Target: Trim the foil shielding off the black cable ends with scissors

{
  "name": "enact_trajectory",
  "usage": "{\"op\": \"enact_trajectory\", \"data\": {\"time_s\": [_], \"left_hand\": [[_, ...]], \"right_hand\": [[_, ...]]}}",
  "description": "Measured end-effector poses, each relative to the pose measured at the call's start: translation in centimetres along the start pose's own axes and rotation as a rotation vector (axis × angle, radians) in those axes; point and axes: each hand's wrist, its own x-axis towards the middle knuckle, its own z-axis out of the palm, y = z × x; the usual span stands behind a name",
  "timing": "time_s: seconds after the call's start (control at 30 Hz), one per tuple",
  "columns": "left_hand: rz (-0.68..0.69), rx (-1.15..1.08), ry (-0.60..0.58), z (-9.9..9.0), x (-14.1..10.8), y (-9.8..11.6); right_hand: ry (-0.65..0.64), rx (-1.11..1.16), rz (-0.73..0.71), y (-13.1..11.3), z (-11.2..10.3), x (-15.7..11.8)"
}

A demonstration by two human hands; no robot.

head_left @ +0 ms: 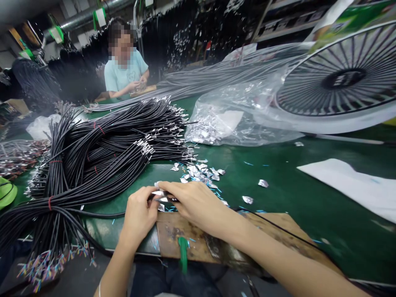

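My left hand [140, 212] is closed on the end of a black cable [108, 215] that runs left into a large bundle [102, 165] tied with red bands. Close against it, my right hand [193, 202] has its fingers pressed together around a small dark tool [172, 199], only partly visible. Silvery foil [161, 194] shows between the two hands. Just beyond the fingers lies a pile of foil scraps [201, 172] with thin blue bits. Below my hands is a worn wooden board [173, 243] with a green strip [182, 252] on it.
A clear plastic bag [244, 119] of foil scraps lies behind the pile. At the right are a fan [343, 78] and a white sheet [355, 185]. A person [125, 70] sits across the green table [287, 165]. Colored wire ends [46, 266] hang at lower left.
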Motion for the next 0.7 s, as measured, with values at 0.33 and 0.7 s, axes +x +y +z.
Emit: {"op": "enact_trajectory", "data": {"time_s": [0.33,0.7], "left_hand": [[0.166,-0.004,0.043,0.0,-0.1,0.2],[0.136,-0.114,0.050,-0.5,-0.5,0.6]], "right_hand": [[0.260,0.195,-0.029,0.9,1.3,0.0],[0.444,0.393,-0.143,0.6,1.0,0.1]]}}
